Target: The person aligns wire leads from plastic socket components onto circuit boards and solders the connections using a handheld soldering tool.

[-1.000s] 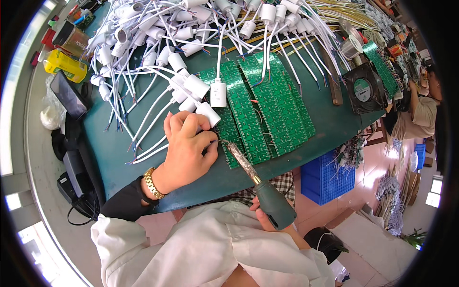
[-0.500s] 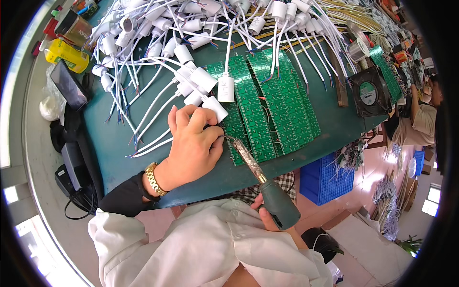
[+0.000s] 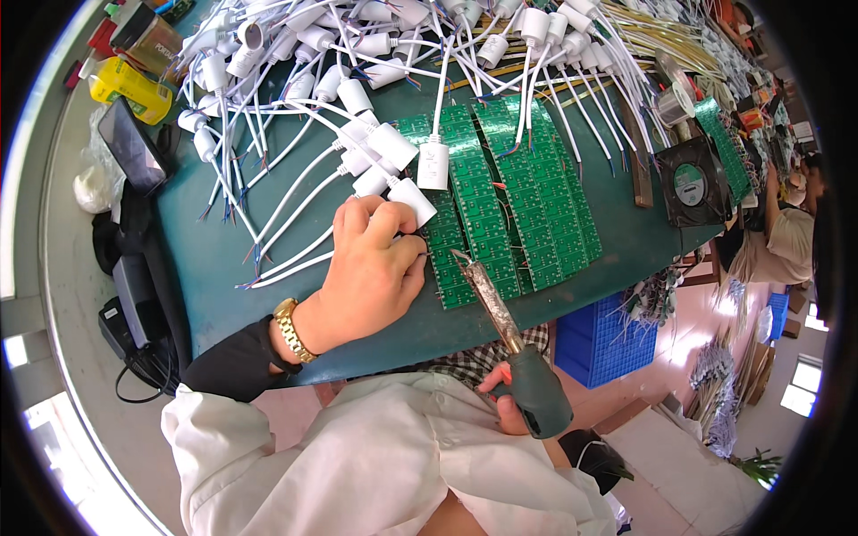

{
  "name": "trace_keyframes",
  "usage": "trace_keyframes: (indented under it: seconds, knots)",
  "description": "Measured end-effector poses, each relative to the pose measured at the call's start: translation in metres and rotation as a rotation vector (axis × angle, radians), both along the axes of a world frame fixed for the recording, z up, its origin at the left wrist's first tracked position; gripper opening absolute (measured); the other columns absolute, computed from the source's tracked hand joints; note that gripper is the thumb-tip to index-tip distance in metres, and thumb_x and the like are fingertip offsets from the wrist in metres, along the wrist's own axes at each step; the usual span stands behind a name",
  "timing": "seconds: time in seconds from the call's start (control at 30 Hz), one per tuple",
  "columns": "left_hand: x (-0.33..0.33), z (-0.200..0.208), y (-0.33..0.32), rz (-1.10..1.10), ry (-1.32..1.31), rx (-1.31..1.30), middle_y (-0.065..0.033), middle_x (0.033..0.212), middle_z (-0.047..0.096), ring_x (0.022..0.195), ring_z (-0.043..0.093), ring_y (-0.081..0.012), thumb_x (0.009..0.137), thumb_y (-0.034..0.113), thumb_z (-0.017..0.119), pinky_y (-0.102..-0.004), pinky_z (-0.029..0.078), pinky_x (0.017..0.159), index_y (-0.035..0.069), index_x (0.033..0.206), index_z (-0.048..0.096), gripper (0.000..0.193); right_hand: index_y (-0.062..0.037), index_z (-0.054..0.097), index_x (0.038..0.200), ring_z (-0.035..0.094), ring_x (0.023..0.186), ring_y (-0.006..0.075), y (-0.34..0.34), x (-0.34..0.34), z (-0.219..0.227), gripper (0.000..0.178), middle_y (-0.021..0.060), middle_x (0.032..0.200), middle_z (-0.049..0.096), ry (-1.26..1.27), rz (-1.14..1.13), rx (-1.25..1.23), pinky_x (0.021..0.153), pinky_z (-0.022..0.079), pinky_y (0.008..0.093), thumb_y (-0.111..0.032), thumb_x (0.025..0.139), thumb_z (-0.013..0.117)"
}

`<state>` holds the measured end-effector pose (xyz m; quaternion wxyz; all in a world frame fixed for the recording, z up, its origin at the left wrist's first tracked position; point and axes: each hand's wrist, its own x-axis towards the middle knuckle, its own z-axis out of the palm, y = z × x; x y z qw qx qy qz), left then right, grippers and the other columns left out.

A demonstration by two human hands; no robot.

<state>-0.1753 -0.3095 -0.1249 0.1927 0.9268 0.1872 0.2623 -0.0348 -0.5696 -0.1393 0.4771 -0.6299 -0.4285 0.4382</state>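
- Left hand (image 3: pixel 371 268): at the near-left edge of the boards, palm down, fingers curled in. Can't tell what they pinch, if anything; the tips are hidden from here.
- Right hand (image 3: pixel 509 406): fingers wrapped round the dark handle of a soldering iron (image 3: pixel 539 393), low in front of the shirt, just off the desk (image 3: pixel 295 223) edge.
- Iron slants up and left, tip over the leftmost green circuit boards (image 3: pixel 536 196), just right of the left hand. Contact with a board: can't tell.
- Boards: long strips side by side on the desk, dark gap between two of them, bits of wire in it.
- White socket (image 3: pixel 412 203) just beyond the left knuckles, in a small cluster with cables trailing left. Another socket (image 3: pixel 433 165) lies on the boards, cable running away from the person.
- Far side: big heap of white corded sockets (image 3: pixel 213 71), bare coloured wire ends showing.
- Right end of desk: black fan (image 3: pixel 690 183), solder spool (image 3: pixel 675 104), wooden strip (image 3: pixel 640 170).
- Left: phone (image 3: pixel 134 147), yellow bottle (image 3: pixel 131 87).
- Blue crate (image 3: pixel 609 344) below the desk, right. Co-worker (image 3: pixel 779 243) at far right.
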Motion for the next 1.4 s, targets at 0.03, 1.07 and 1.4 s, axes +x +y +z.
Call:
trace_keyframes:
  seconds: [0.03, 1.07, 1.4]
  knots:
    - [0.0, 0.0, 0.0, 0.001, -0.001, 0.0, -0.0092, 0.104, 0.048, 0.104, 0.046, -0.0353, 0.065, -0.001, 0.071, -0.0418, 0.04, 0.088, 0.004, 0.083, 0.066, 0.02, -0.0001, 0.057, 0.1, 0.059, 0.064, 0.0141, 0.001, 0.001, 0.005, 0.045, 0.0095, 0.081, 0.064, 0.033, 0.002, -0.056, 0.058, 0.048, 0.0278, -0.044, 0.093, 0.059]
    - [-0.01, 0.004, 0.01, -0.011, 0.022, -0.273, -0.0046, 0.103, 0.048, 0.103, 0.043, -0.0289, 0.071, 0.005, 0.073, -0.042, 0.032, 0.093, 0.012, 0.086, 0.068, 0.017, -0.0068, 0.072, 0.084, 0.056, 0.062, 0.0082, 0.0, 0.005, 0.002, 0.023, -0.0027, 0.073, 0.064, -0.055, -0.037, -0.112, 0.055, 0.045, 0.0195, 0.006, 0.066, 0.075]
    - [-0.008, 0.006, 0.009, 0.002, 0.037, -0.355, -0.0054, 0.103, 0.048, 0.102, 0.043, -0.029, 0.072, 0.005, 0.074, -0.0414, 0.032, 0.093, 0.013, 0.083, 0.07, 0.014, -0.0018, 0.062, 0.089, 0.057, 0.066, 0.0176, -0.014, -0.008, -0.02, 0.046, 0.0085, 0.08, 0.062, -0.061, -0.1, -0.002, 0.061, 0.045, 0.0301, -0.047, 0.089, 0.057]
